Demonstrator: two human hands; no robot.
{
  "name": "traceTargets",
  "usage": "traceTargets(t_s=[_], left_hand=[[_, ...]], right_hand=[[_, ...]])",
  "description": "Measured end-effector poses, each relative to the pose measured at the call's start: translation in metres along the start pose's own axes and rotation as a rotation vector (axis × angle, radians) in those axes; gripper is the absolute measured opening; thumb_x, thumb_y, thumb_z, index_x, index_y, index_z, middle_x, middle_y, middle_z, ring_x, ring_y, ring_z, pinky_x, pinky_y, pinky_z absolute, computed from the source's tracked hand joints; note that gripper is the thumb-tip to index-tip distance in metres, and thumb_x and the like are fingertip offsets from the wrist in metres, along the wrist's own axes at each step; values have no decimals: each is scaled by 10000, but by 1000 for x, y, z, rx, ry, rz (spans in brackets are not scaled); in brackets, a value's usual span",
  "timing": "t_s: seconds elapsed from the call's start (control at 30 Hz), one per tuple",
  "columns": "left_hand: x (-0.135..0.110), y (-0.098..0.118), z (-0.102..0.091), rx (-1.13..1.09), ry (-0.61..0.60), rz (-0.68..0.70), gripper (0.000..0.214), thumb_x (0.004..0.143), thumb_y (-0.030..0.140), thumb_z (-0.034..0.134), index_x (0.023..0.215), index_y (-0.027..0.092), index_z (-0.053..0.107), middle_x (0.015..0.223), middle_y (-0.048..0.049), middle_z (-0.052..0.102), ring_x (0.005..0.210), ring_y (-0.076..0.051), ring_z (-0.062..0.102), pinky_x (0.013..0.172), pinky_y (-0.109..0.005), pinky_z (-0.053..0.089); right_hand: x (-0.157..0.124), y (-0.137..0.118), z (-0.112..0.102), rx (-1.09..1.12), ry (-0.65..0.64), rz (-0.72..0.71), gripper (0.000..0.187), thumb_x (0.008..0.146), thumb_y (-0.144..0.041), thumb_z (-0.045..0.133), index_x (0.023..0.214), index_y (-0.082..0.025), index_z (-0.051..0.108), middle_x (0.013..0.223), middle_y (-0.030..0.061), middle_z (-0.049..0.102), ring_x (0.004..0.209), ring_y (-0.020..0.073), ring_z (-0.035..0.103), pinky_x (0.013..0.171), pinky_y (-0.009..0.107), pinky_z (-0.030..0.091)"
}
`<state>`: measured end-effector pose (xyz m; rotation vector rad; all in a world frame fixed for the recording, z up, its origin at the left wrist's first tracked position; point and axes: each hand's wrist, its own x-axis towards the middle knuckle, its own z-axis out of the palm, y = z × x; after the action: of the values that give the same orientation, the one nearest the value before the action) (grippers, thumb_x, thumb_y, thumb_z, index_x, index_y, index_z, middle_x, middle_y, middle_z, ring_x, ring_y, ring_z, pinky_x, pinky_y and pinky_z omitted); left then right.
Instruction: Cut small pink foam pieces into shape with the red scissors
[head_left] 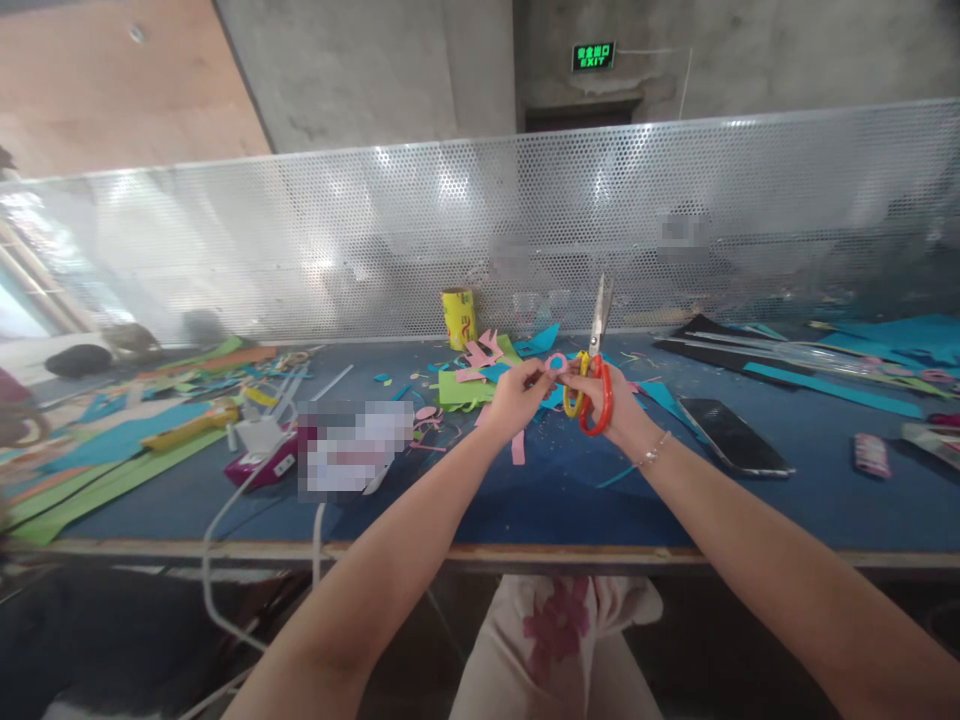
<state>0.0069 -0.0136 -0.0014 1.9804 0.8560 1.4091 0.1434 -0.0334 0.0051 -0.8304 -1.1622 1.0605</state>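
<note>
In front of me, above the table, my left hand point(517, 397) pinches a small pink ring-shaped piece point(556, 361), with blue showing in its middle. The fingertips of my right hand point(621, 402) meet it from the other side. My right hand also holds scissors point(598, 335) with red and yellow handles, their blades pointing up and away from me. Behind and below both hands lie pink paper scraps point(482, 350), a green paper piece point(461, 390) and blue scraps point(538, 340). A pink strip point(518, 447) lies just under my hands.
A dark phone point(731, 435) lies right of my hands, near a small pink item point(871, 455). Leftward are a purple power strip point(262, 465) with white cables and a partly blurred object point(356, 447). A yellow roll point(459, 318) stands before the perforated metal screen point(360, 240).
</note>
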Motion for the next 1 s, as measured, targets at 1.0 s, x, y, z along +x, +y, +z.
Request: traceTargets(t_s=[1.0], left_hand=[[-2,7,5,-281,1,-171,284,702,430,614,637,154,604,628,-4,597,548,-82,505,565,-232,439]], right_hand=[[4,2,-5,266,-21,139,278,534,-168,758,697,-198,534,600,-31,580,545,120,568,478,255,437]])
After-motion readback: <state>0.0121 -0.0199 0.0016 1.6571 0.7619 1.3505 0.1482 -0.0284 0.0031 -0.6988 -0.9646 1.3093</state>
